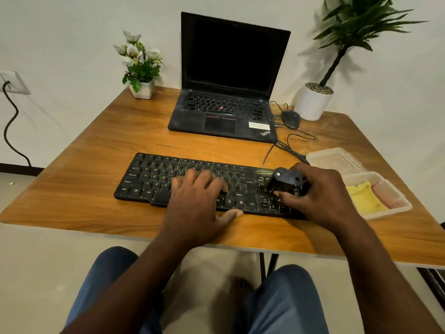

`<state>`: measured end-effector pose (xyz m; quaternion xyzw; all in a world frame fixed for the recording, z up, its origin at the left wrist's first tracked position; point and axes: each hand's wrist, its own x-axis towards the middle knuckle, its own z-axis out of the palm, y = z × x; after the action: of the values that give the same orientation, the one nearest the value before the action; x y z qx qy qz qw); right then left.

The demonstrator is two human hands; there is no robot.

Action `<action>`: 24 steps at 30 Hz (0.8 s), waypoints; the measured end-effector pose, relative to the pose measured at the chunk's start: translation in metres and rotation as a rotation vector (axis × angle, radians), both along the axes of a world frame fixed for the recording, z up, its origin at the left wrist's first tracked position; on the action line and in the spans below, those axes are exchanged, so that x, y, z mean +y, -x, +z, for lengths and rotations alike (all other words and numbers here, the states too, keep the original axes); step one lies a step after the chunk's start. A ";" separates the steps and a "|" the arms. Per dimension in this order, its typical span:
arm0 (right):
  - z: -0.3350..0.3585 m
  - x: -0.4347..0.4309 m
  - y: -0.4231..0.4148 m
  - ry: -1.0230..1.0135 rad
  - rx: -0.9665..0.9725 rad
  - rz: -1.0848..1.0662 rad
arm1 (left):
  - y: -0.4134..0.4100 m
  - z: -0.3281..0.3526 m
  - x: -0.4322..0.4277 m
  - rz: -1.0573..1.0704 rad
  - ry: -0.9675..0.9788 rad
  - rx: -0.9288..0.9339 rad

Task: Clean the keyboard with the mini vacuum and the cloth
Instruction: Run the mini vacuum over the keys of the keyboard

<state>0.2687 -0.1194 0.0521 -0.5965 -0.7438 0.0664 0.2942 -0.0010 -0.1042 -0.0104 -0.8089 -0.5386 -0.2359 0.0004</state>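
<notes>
The keyboard (154, 174) lies flat on the wooden table (84, 169), close to the near edge, and the left hand (197, 198) rests on its middle keys with the fingers spread and fairly straight and the thumb at the front rim, holding it down rather than gripping it. The right hand (320, 191) has fingers and thumb curled round the mini vacuum (286, 180), a small dark block set down on the keys at the right end of the keyboard. The vacuum looks light and rigid, small enough for one hand; a grip round its sides, as here, probably suits it best, since that leaves the underside free against the keys. The keyboard itself is stiff plastic and likely light enough to slide under a push, so the steadying hand makes sense; its keys give under pressure and could be pried loose by rough dragging. The cloth (363, 196), yellow and soft, lies crumpled in an open plastic tub (385, 214) just right of the keyboard, next to something pale pink I cannot make out; it can be pinched anywhere. A clear lid or second tub (334, 160) sits just behind. Thin black cables (289, 150) run from behind the right hand toward the laptop (228, 92) and the mouse (291, 119), and could catch on the vacuum near the keyboard's top right corner. A small flower pot (142, 90) and a larger white plant pot (313, 104) stand at the far corners, well apart from the work.
</notes>
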 end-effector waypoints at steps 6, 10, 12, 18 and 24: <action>-0.015 -0.005 0.051 -0.045 0.057 0.094 | 0.000 -0.003 0.001 -0.003 -0.006 -0.024; -0.014 -0.003 0.045 -0.018 0.031 0.055 | 0.001 -0.003 0.001 -0.003 -0.011 -0.027; -0.011 -0.004 0.028 0.014 0.045 -0.037 | 0.001 -0.002 0.001 -0.001 -0.004 -0.021; -0.005 -0.007 0.035 0.082 0.165 0.021 | 0.002 -0.003 0.001 -0.008 0.000 -0.017; 0.011 0.023 0.051 0.077 0.023 -0.008 | 0.001 -0.001 0.001 -0.006 0.012 0.003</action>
<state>0.2177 -0.0963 0.0631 -0.6094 -0.7351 0.1005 0.2797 -0.0023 -0.1030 -0.0113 -0.8108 -0.5376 -0.2315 -0.0044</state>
